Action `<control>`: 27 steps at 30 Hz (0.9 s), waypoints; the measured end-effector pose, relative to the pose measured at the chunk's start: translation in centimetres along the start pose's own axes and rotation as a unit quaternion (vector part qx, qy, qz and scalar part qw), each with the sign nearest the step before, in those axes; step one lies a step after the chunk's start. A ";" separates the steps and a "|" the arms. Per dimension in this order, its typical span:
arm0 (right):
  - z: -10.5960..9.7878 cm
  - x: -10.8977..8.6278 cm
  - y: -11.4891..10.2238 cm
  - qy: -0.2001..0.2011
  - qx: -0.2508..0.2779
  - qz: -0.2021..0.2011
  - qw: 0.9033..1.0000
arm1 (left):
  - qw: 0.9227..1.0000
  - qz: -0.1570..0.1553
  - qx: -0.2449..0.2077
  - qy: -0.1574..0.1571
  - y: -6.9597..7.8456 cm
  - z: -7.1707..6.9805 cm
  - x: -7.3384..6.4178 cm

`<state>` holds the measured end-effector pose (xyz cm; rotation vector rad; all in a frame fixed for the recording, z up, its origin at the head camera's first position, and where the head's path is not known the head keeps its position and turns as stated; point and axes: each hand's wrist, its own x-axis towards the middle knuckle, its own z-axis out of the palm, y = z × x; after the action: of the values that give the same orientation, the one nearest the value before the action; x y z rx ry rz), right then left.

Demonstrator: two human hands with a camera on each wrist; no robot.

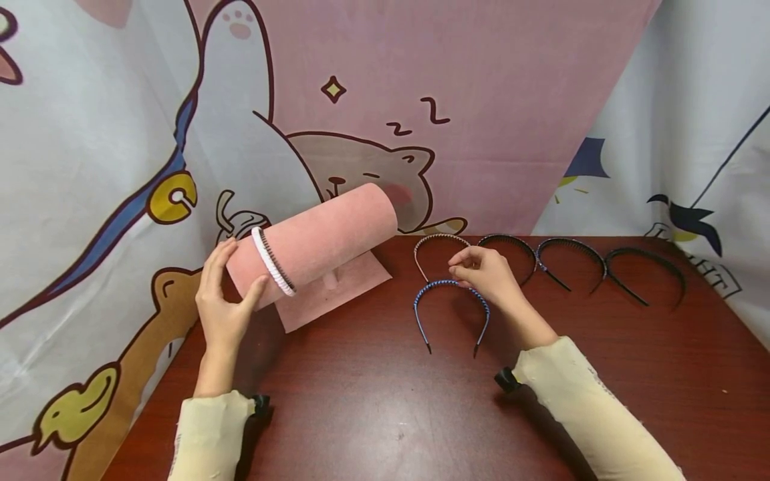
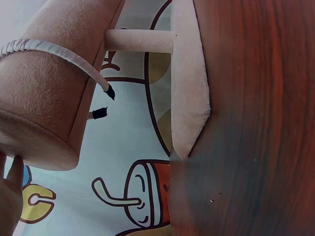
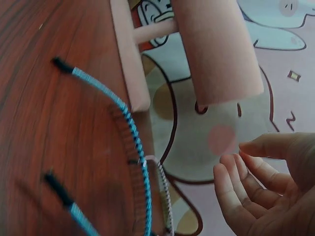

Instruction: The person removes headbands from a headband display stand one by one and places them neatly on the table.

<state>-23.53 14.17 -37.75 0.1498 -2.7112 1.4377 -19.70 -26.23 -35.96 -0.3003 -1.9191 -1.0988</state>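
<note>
A pink headband stand with a padded roll on a post stands at the left, its flat base on the table. A white headband sits around the roll near its left end; its two dark tips stick out below. My left hand touches that end with fingers and thumb spread. On the table lies a blue wrapped headband, tips toward me. Above its top, my right hand hovers with fingers loosely bent and nothing held. In the right wrist view those fingers are apart from the blue headband.
Behind the blue one is a beige braided headband. Several dark headbands, among them a black one, a purplish one and another at the far right, stand along the back. A printed cloth hangs behind the table.
</note>
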 end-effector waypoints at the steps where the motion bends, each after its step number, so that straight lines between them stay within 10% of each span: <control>1: 0.2 0.0 -0.3 0.002 0.001 -0.006 1.000 | 1.000 0.000 -0.001 0.000 0.0 0.0 0.0; 27: 8.7 0.6 -10.9 0.007 0.109 -0.141 0.984 | 1.000 0.010 -0.016 0.004 0.0 0.0 0.0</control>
<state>-22.95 0.82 -33.60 0.5121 -2.3921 1.6301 -19.66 -26.26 -35.94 -0.3314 -1.8888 -1.1158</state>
